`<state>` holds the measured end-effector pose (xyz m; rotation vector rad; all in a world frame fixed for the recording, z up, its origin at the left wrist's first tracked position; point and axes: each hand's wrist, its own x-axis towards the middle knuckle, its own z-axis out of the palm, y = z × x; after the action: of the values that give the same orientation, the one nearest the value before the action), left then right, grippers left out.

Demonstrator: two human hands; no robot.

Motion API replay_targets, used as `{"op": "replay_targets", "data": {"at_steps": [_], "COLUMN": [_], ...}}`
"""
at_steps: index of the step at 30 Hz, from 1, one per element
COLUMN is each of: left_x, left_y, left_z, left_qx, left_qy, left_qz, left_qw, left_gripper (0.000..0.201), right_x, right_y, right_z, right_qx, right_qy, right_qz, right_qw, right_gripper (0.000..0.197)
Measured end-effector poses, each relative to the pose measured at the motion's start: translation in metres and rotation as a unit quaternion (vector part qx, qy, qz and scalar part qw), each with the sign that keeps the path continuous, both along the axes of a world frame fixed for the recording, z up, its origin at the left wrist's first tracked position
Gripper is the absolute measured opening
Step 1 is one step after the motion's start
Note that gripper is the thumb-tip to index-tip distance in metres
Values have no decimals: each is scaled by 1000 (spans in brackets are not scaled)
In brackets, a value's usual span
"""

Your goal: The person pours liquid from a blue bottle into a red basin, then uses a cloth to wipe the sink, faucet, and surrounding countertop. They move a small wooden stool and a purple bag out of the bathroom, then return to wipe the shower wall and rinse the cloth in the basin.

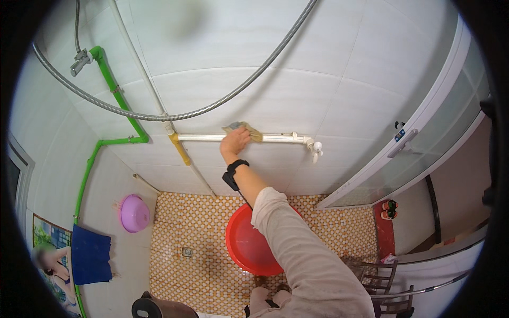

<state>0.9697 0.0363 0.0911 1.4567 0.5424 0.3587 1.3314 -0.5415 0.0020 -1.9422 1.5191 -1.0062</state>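
My right arm, in a light sleeve with a black band at the wrist, stretches forward to the tiled wall. My right hand [236, 142] is closed on a thin yellowish-grey cloth [255, 135]. The cloth lies against a white horizontal pipe [278, 139] fixed to the wall, partly under my fingers. At the pipe's right end is a white tap [316, 148]. Below my forearm a large red basin [249, 244] sits on the floor, partly hidden by my sleeve. My left hand is not in view.
A metal shower hose [212, 104] loops across the upper front. Green pipes [87, 169] run along the left wall, near a purple basin [134, 213] and a blue cloth [91, 254]. At right stand a glass door [408, 132] and a dark wooden chair [379, 275].
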Motion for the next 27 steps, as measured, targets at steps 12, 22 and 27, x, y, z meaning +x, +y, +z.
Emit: {"op": "replay_targets", "data": {"at_steps": [12, 22, 27], "left_x": [25, 42, 49], "left_y": [-37, -60, -70], "left_z": [2, -3, -2], "left_qx": [-19, -17, -11], "left_qy": [3, 15, 13], "left_qz": [-12, 2, 10], "left_qw": [1000, 1000, 1000], "left_gripper": [71, 66, 63], "right_x": [-113, -51, 30], "right_y": [-136, -120, -50], "right_z": [46, -46, -3], "right_qx": [103, -63, 104], "right_qy": [-211, -120, -252], "right_qz": [199, 8, 73], "right_qw": [951, 991, 959], "right_gripper": [32, 53, 55]}}
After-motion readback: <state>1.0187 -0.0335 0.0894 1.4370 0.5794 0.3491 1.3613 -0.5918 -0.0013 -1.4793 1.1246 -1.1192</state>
